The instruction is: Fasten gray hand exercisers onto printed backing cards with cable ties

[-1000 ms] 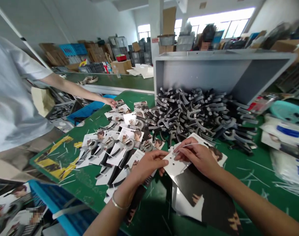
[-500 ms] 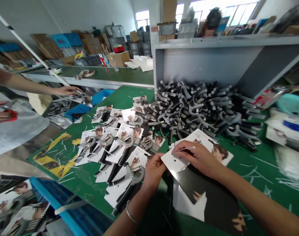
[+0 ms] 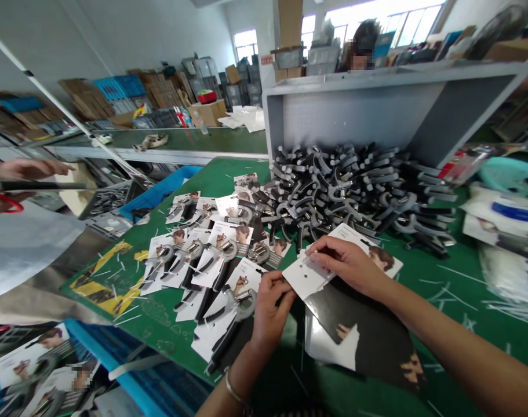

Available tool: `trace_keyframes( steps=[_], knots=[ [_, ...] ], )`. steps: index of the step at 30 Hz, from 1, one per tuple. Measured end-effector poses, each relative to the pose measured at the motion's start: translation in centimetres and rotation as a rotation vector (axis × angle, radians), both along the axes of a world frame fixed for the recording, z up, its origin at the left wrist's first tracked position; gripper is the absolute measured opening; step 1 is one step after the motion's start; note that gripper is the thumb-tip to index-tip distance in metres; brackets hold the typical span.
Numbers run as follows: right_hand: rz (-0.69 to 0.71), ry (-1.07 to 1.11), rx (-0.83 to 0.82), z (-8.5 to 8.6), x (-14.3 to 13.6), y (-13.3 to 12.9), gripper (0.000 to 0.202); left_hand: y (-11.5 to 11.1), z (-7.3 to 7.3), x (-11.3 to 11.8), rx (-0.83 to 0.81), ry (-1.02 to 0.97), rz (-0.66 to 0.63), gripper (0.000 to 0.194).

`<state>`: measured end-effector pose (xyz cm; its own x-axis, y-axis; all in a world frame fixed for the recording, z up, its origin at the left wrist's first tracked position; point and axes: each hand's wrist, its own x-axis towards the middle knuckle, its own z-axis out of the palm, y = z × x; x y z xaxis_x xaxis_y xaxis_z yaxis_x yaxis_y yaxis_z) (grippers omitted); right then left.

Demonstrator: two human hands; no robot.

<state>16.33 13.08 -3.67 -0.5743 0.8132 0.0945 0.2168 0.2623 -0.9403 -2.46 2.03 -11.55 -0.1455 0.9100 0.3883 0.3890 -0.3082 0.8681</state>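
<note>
My left hand (image 3: pixel 272 304) is closed on the left edge of a printed packaging card (image 3: pixel 354 324), white at one end and dark at the other. Small punched holes show in its white end. Over that end my right hand (image 3: pixel 348 262) is pinched, fingertips close to the holes, on a thin white cable tie (image 3: pixel 315 252) that is mostly hidden. Under the card lies a stack of more cards (image 3: pixel 328 347). To the left, several cards with hand grip strengtheners (image 3: pixel 241 301) on them overlap one another. A heap of loose grey-and-black hand grips (image 3: pixel 333 191) lies beyond my hands.
A grey bin (image 3: pixel 359 116) lies tipped behind the heap. Loose white ties (image 3: pixel 463 275) are scattered over the green table (image 3: pixel 159 324). A blue crate (image 3: pixel 102 359) with carded grips stands at lower left. At far left, a co-worker's hand (image 3: pixel 33 168) is near red-handled scissors (image 3: pixel 5 200).
My right fingertips have moved slightly down the tie toward the card's holes, and less of the tie shows. My left hand still holds the card edge. The co-worker's arm has drawn back left.
</note>
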Motion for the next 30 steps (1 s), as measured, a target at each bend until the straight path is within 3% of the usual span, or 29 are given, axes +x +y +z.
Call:
trace_keyframes(
  steps=[4, 9, 13, 16, 21, 23, 26, 30],
  knots=[
    [0.020, 0.106, -0.064, -0.2, 0.0, 0.0, 0.019, 2.3, -0.4, 1.5, -0.012, -0.026, 0.015, 0.023],
    [0.038, 0.118, -0.032, -0.1, 0.5, -0.5, 0.019, 1.7, 0.5, 2.2, -0.004, -0.036, 0.055, 0.024],
    [0.042, 0.035, 0.211, 0.6, 0.9, -1.3, 0.014, 0.7, 1.9, 2.0, -0.023, -0.030, 0.075, 0.020],
    [0.035, -0.020, 0.426, 0.9, 0.9, -1.8, 0.009, 0.5, 2.6, 2.0, -0.046, -0.084, 0.005, 0.020],
    [0.180, -0.088, 0.580, 0.8, 1.0, -2.0, 0.022, 0.3, 3.0, 2.0, -0.139, -0.156, -0.027, 0.017],
    [0.205, -0.131, 0.598, 0.8, 1.1, -2.1, 0.024, 0.3, 3.0, 2.1, -0.200, -0.260, 0.015, 0.017],
    [0.217, -0.204, 0.590, 0.7, 1.2, -2.3, 0.022, 0.3, 2.8, 2.3, -0.317, -0.552, 0.014, 0.033],
    [0.213, -0.243, 0.582, -0.1, 0.9, -2.0, 0.016, 0.1, 2.5, 2.1, -0.292, -0.808, -0.068, 0.060]
  ],
)
